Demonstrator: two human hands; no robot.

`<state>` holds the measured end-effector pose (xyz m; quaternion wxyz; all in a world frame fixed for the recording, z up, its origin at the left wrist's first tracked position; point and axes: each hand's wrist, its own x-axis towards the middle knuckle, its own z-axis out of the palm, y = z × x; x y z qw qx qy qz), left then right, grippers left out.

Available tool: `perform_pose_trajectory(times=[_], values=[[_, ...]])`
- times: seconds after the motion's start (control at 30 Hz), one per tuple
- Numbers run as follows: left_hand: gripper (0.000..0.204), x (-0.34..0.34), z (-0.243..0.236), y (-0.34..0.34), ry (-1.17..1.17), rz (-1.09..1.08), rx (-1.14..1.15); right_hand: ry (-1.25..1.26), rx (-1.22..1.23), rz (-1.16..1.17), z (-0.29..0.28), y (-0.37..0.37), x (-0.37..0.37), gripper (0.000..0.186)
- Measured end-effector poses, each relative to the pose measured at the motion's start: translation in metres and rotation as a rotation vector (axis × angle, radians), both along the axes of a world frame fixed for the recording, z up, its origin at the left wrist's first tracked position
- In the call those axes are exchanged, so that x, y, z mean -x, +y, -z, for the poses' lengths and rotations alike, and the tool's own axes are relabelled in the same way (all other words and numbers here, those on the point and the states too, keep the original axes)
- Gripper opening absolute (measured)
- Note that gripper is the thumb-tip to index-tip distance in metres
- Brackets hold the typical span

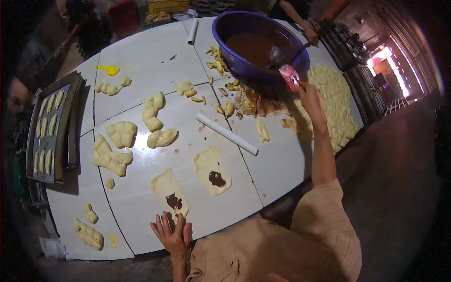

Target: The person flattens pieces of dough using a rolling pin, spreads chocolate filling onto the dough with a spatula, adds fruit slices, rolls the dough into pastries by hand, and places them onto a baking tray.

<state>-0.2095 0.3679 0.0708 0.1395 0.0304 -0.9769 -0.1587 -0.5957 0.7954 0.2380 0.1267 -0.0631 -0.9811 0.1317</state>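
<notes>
My left hand (172, 236) lies with fingers spread at the near edge of a flattened dough sheet (164, 183), which carries a dark chocolate-like blob (174, 201). A second dough sheet (206, 162) with a similar blob (216, 178) lies to its right. My right hand (307, 94) reaches out to the near right rim of a big purple basin (221, 44), closed on a red and whitish tool (289, 75) whose exact kind I cannot make out. Brown filling (256, 47) fills the basin, and a dark-handled utensil (293, 55) leans in it.
White pipe-like rolling pins (228, 134) lie on the tiled table (136, 70). Dough lumps (112, 157) sit left of centre; many small dough pieces (331, 103) cover the right end. A tray of shaped dough (54, 141) stands at left. Another person's hand (310, 33) is beyond the basin.
</notes>
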Motion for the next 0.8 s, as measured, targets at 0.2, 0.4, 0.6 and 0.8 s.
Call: perform_pose_trajectory(times=[0.2, 0.4, 0.6, 0.8], values=[[0.040, -0.002, -0.002, 0.001, -0.024, -0.018, -0.008, -0.104, 0.484, 0.084, 0.071, -0.023, -0.050, 0.034], [0.041, 0.004, -0.010, 0.006, -0.116, -0.041, -0.043, 0.403, -0.128, -0.161, 0.124, -0.043, -0.017, 0.033], [0.043, 0.003, -0.017, 0.008, -0.155, -0.093, -0.054, 0.064, 0.101, -0.271, 0.107, -0.138, 0.060, 0.033], [0.043, -0.001, -0.016, 0.011, -0.204, -0.148, -0.060, 0.074, -0.071, -0.234, 0.128, -0.183, 0.137, 0.038]])
